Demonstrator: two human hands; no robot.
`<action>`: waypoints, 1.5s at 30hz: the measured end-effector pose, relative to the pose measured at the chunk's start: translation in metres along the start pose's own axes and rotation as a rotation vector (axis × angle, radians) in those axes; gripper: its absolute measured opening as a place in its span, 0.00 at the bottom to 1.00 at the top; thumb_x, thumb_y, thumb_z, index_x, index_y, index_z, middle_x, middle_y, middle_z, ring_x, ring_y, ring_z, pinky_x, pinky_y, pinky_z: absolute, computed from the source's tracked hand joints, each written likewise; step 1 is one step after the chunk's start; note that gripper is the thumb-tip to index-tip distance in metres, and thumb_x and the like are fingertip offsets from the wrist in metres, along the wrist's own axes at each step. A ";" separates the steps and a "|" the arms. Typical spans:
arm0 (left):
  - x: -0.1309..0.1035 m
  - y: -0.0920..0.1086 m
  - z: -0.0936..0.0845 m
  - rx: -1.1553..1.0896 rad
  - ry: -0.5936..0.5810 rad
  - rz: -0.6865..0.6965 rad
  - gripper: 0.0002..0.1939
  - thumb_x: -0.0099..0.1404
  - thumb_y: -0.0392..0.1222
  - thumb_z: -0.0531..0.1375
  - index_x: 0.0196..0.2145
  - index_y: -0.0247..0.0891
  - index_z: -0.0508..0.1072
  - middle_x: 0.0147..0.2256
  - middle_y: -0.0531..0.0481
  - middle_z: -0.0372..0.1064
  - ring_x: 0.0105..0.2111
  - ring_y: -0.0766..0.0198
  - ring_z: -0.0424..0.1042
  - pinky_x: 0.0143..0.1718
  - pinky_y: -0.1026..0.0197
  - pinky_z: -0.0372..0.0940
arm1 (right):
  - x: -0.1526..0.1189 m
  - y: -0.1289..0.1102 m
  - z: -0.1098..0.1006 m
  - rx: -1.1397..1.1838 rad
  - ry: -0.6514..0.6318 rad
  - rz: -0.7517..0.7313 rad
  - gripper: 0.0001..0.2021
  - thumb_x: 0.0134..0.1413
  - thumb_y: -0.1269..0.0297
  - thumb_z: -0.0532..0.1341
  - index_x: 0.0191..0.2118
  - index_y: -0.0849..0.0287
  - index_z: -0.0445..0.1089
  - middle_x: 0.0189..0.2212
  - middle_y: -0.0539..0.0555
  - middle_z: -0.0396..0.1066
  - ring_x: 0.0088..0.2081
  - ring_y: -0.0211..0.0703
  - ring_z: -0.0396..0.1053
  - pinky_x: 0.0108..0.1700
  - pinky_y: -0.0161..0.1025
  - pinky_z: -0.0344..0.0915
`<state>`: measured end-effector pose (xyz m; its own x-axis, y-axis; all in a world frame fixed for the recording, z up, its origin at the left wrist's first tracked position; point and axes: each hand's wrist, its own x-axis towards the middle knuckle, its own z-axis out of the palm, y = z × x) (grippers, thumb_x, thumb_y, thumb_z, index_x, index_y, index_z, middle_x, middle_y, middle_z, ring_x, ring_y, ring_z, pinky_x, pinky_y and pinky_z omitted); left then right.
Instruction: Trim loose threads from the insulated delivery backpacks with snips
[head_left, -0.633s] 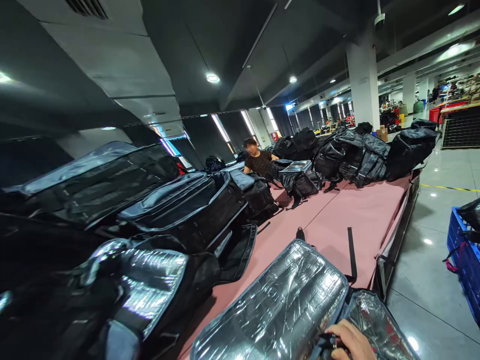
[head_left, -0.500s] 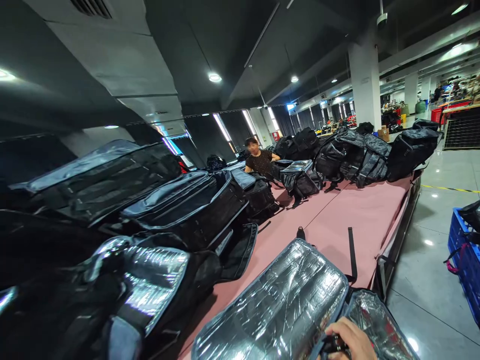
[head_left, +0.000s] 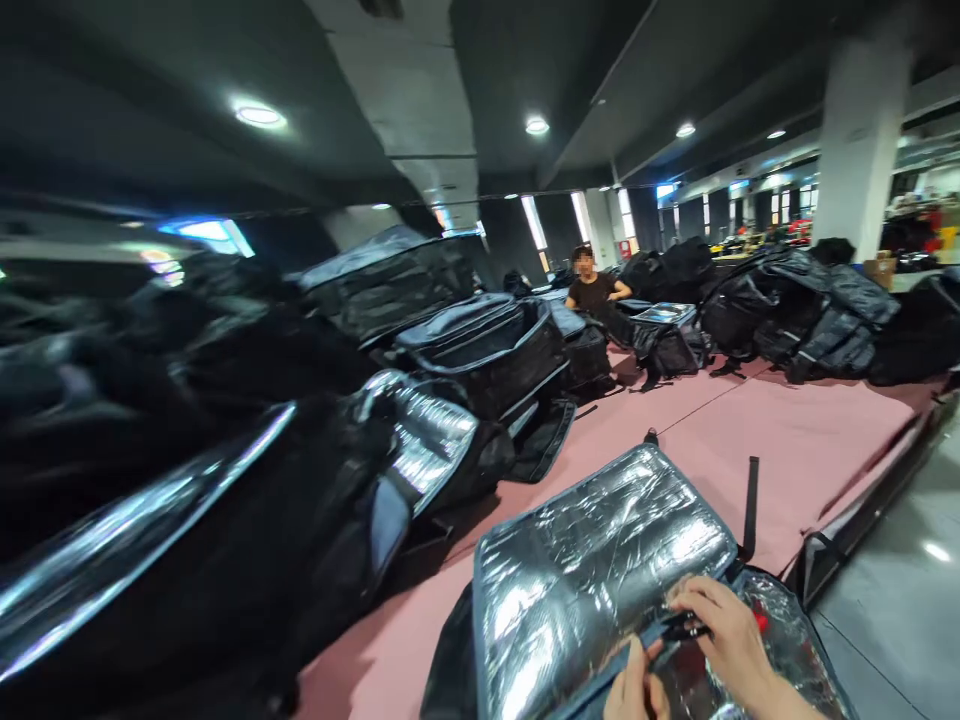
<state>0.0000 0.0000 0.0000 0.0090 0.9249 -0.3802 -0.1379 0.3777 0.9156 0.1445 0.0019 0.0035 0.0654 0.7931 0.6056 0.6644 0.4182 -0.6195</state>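
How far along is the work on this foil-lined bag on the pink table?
Done: the bag's silver-lined lid lies open on the pink table. In hand: the right hand and left hand both pinch a small black piece, perhaps a zipper pull, at the bag's edge. Left: the bag is not closed, and many black bags are piled alongside.

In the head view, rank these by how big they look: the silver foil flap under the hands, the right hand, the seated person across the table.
1. Silver foil flap, by far the largest.
2. Right hand.
3. Seated person: looks slightly smaller than the hand, but only because they sit far from the camera, so this order is unsure.
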 end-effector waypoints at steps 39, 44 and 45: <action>0.004 0.068 -0.012 1.379 0.067 0.912 0.15 0.66 0.41 0.47 0.34 0.36 0.72 0.33 0.44 0.71 0.34 0.55 0.66 0.35 0.56 0.57 | 0.088 -0.003 -0.041 -0.346 -0.773 0.176 0.05 0.52 0.63 0.63 0.30 0.56 0.74 0.28 0.50 0.73 0.30 0.41 0.67 0.29 0.33 0.53; 0.009 0.079 -0.010 1.403 -0.028 0.779 0.16 0.65 0.38 0.44 0.30 0.37 0.70 0.30 0.46 0.70 0.31 0.58 0.66 0.33 0.58 0.57 | 0.083 -0.003 -0.045 -0.310 -0.707 0.142 0.03 0.53 0.68 0.62 0.34 0.56 0.73 0.36 0.51 0.73 0.38 0.43 0.69 0.36 0.35 0.58; 0.010 0.080 -0.010 1.405 -0.041 0.754 0.16 0.65 0.38 0.44 0.30 0.38 0.70 0.30 0.46 0.70 0.32 0.58 0.67 0.33 0.58 0.56 | 0.082 -0.004 -0.047 -0.301 -0.691 0.139 0.04 0.54 0.68 0.61 0.36 0.56 0.72 0.36 0.51 0.73 0.39 0.43 0.69 0.37 0.35 0.59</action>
<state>-0.0212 0.0395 0.0682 0.3928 0.9022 0.1782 0.8585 -0.4292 0.2807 0.1818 0.0444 0.0791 -0.2521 0.9675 0.0206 0.8646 0.2347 -0.4444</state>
